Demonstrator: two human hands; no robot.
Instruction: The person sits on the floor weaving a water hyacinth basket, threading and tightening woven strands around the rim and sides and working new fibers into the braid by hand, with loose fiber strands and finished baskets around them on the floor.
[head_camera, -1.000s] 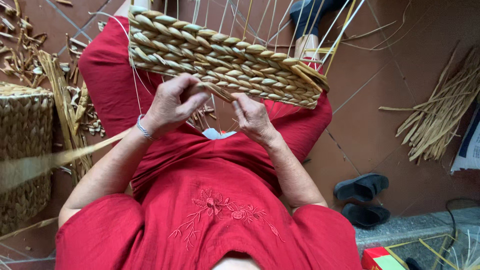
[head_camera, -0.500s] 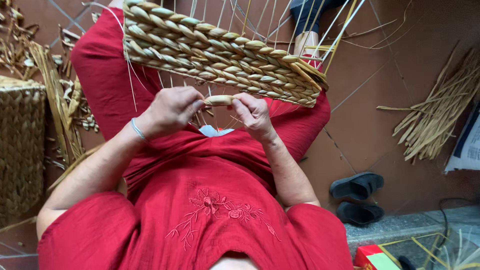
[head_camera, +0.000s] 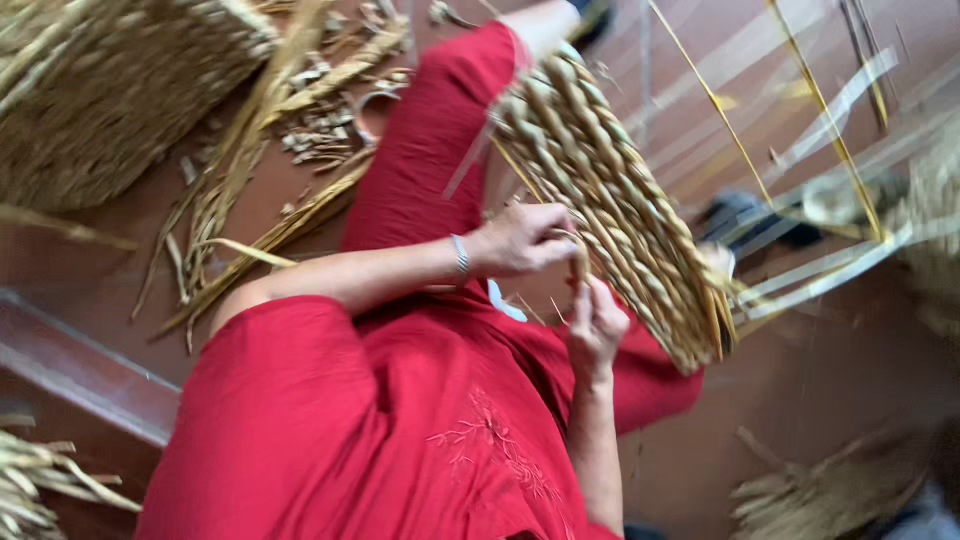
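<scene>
Both grips (head_camera: 555, 285) on woven panel (head_camera: 620, 210).

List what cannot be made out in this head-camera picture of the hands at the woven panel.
- Left hand fingertips: curled against the woven panel, so the grip on the straw strand is hidden.
- Right hand: seen from the back, palm side hidden.
- Panel's far end: cut off by the top edge.
- Dark object beyond the panel: motion blur, kind unclear.
- Straw bundle, lower right: blurred, cut by the bottom edge.
</scene>
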